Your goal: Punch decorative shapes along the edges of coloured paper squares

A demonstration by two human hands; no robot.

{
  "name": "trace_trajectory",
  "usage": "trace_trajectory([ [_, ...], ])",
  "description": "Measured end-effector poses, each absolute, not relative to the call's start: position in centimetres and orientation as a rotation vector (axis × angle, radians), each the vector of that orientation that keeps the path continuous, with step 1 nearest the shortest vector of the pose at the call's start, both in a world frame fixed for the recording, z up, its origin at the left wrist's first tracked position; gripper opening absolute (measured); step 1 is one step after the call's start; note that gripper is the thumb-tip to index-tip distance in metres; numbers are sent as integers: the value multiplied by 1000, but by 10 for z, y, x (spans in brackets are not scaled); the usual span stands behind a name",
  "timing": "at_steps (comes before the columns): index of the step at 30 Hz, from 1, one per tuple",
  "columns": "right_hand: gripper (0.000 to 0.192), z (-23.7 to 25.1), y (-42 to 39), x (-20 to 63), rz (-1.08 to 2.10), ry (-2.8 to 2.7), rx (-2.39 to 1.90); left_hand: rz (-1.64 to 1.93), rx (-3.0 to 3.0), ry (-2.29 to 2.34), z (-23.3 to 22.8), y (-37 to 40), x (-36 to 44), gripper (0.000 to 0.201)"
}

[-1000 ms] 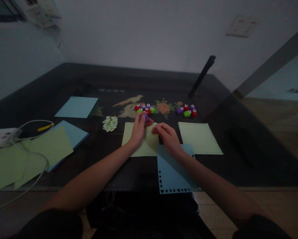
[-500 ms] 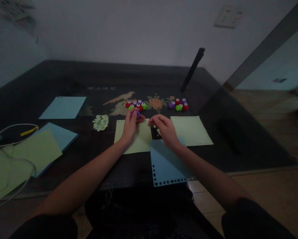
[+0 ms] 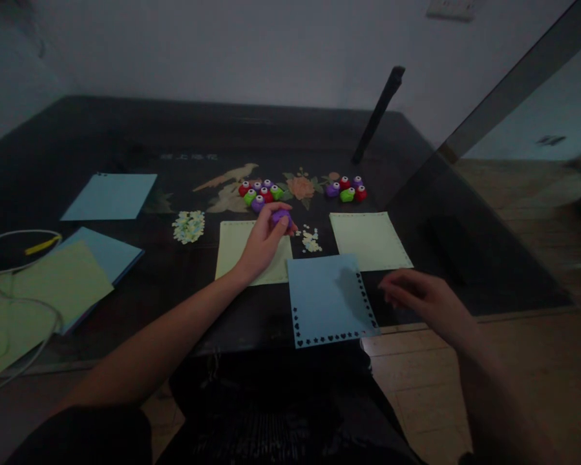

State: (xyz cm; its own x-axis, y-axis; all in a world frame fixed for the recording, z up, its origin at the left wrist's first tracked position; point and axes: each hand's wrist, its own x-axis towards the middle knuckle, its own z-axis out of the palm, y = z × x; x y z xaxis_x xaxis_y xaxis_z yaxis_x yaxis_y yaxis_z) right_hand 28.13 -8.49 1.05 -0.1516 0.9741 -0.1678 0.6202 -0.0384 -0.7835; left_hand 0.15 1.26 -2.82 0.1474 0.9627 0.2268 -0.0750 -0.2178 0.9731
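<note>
My left hand point(image 3: 267, 236) is closed around a purple craft paper punch point(image 3: 281, 218), above the right part of a pale yellow sheet point(image 3: 232, 248). Just right of that hand lies a small heap of paper cutouts point(image 3: 311, 242) in white, yellow and blue. My right hand point(image 3: 413, 290) is off to the right, past a blue sheet point(image 3: 324, 290) with star and heart holes along its edges. Its fingers are curled in and a little blurred; whether anything is between them is hidden. A second pale yellow sheet point(image 3: 370, 242) lies farther back, between the hands.
Red, green and purple punches stand in two groups, a left cluster point(image 3: 261, 194) and a right cluster point(image 3: 347, 189). A bigger cutout pile point(image 3: 189, 227) lies left. Blue paper point(image 3: 110, 197), yellow-green sheets point(image 3: 72, 278) and a white cable point(image 3: 52, 323) are farther left. A black post point(image 3: 378, 115) rises behind.
My right hand has left the cutouts and swung right and toward me, uncovering the heap and the blue sheet's right edge. My left hand keeps the purple punch. The view has tilted downward.
</note>
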Motion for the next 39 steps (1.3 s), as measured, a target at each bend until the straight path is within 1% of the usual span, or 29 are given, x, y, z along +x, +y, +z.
trace_trajectory([
  [2,21,4,-111,288,997,-1894,-1660,1192,1463,898,-26,5,6,22],
  [4,20,-5,-130,290,796,-1995,-1610,1111,1525,876,-25,-2,9,23],
  [5,23,-11,-135,291,669,-2057,-1582,1075,1551,871,-25,-4,10,23],
  [8,44,-26,-141,290,362,-2279,-1477,990,1595,857,-27,-9,14,24],
  [9,49,-29,-141,289,300,-2333,-1447,972,1604,854,-28,-9,15,24],
  [11,53,-34,-138,287,242,-2396,-1396,953,1619,850,-29,-10,16,25],
  [14,51,-38,-136,286,256,-2422,-1337,935,1639,852,-29,-10,17,26],
  [18,42,-46,-139,287,300,-2370,-1238,918,1638,871,-28,-10,17,26],
  [23,38,-58,-144,286,314,-2275,-1155,993,1581,893,-30,-7,16,28],
  [26,34,-55,-145,285,336,-2288,-1124,1006,1587,886,-26,-6,15,29],
  [30,27,-45,-143,283,460,-2225,-1118,1016,1531,865,-18,-6,14,28],
  [32,26,-41,-139,283,492,-2152,-1119,1013,1507,867,-16,-6,14,27],
  [35,31,-38,-133,282,479,-2090,-1125,1003,1501,871,-14,-6,13,27],
  [39,34,-41,-129,280,533,-1987,-1192,1014,1513,871,-15,-5,12,34],
])
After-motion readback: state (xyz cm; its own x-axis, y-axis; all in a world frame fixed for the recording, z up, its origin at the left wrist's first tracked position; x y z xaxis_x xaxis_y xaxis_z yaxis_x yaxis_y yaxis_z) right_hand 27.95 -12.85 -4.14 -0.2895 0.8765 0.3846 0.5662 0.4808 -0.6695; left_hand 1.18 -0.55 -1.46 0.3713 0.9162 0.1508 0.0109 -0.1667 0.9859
